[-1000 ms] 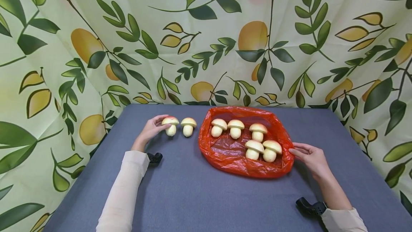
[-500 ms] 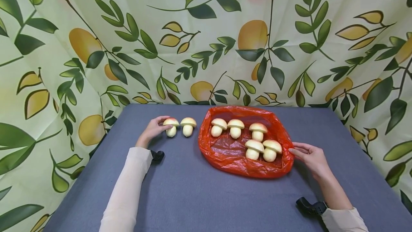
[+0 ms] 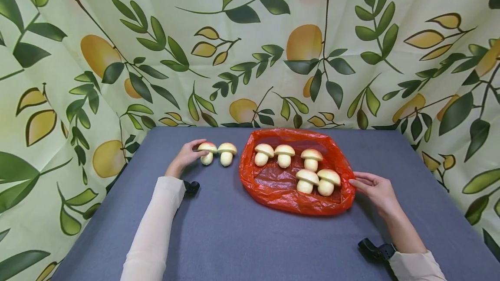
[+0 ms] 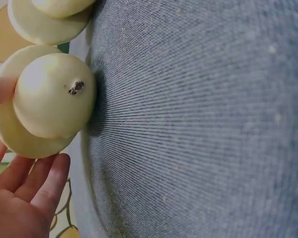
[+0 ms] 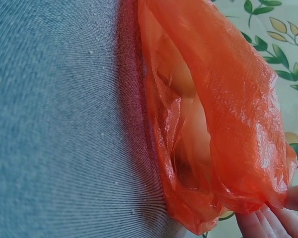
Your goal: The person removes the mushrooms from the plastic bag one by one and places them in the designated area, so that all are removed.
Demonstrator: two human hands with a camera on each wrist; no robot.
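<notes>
In the head view my left hand [image 3: 187, 156] holds a toy mushroom [image 3: 207, 158] by its cap, thumb in front and fingers behind. The left wrist view shows the round pale stem end of this mushroom [image 4: 57, 96] with a dark mark on it. A second mushroom [image 3: 226, 159] stands just to its right, their caps touching or almost so. My right hand [image 3: 376, 191] pinches the right rim of a red plastic bag [image 3: 273, 200], thumb and fingers on the film in the right wrist view. Several mushrooms [image 3: 284, 161] lie inside the opened bag.
A grey-blue cloth covers the table [image 3: 250, 246]. Behind and at the sides hangs a leaf-and-fruit patterned curtain [image 3: 258, 47]. Black wrist devices [image 3: 376, 250] sit on both wrists.
My left hand has shifted slightly right with its mushroom, narrowing the gap to the neighbouring one. My right hand and the bag have stayed in place; the view has moved a little.
</notes>
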